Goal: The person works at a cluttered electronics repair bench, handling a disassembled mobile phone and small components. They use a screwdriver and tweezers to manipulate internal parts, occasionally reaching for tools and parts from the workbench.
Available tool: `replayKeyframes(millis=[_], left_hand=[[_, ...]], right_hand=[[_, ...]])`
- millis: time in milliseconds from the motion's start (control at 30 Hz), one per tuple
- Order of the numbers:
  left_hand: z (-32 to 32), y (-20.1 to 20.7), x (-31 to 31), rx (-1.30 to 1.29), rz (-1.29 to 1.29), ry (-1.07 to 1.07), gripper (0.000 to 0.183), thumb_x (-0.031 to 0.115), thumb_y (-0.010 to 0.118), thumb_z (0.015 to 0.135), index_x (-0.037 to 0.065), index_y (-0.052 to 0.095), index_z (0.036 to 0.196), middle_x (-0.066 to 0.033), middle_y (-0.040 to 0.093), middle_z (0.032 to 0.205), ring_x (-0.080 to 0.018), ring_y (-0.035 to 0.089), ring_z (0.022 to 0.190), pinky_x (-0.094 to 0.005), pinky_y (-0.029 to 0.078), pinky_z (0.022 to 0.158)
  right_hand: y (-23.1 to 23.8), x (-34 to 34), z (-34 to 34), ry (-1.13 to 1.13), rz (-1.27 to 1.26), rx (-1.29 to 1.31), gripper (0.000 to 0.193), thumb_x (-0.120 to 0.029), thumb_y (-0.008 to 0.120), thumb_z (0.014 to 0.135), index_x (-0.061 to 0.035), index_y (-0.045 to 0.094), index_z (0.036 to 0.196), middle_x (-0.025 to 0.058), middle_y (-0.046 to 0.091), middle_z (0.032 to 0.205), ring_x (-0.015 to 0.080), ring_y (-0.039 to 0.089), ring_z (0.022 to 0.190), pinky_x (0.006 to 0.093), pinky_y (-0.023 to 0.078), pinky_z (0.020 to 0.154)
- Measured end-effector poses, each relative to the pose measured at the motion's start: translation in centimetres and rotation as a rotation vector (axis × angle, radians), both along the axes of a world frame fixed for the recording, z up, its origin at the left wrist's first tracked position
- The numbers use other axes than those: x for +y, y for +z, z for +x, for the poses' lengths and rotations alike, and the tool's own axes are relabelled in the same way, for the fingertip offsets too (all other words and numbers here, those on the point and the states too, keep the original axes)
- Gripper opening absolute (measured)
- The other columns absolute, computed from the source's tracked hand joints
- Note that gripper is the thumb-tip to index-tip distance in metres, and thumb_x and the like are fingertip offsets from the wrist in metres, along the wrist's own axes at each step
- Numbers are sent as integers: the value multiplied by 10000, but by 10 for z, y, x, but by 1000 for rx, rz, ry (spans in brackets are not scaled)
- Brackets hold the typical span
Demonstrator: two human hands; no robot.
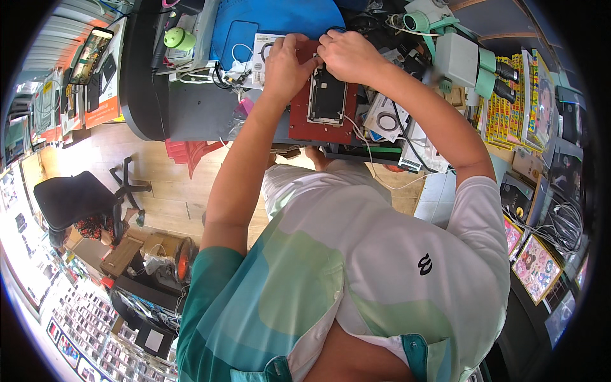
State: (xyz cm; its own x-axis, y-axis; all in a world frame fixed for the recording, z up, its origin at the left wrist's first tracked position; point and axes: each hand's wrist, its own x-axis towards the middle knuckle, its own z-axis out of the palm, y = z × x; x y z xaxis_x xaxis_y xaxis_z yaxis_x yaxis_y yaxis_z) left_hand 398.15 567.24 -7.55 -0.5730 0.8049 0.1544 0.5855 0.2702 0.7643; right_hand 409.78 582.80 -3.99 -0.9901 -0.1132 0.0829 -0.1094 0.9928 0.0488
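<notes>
An opened smartphone (328, 99) with a black inside and a pale metal frame lies on a dark red work pad (299, 124) at the desk's front edge. My left hand (286, 65) is closed at the phone's upper left corner, its thumb against the frame. Over the upper right end of the phone, my right hand (351, 57) is closed with the fingers bent down. What the right fingertips pinch, if anything, is hidden beneath the hand. The two hands nearly meet at the top of the phone.
A blue mat (280, 18) covers the desk behind. Left are a green round-headed object (179, 39) and tangled cables. Right are white boxes (384, 118), a loose white cable and a microscope (458, 58) beside yellow-edged packs (512, 102). A black chair (76, 198) stands behind on the left.
</notes>
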Motion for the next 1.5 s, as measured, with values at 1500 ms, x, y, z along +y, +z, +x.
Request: replayKeyframes(millis=[1500], left_hand=[[1, -21, 8, -227, -93, 63, 741, 313, 883, 737, 51, 550, 1345, -211, 606, 1244, -365, 628, 1149, -451, 528, 983]], right_hand=[[-1, 2, 3, 5, 12, -5, 144, -164, 715, 760, -36, 714, 825, 91, 683, 882, 251, 672, 903, 374, 571, 712]])
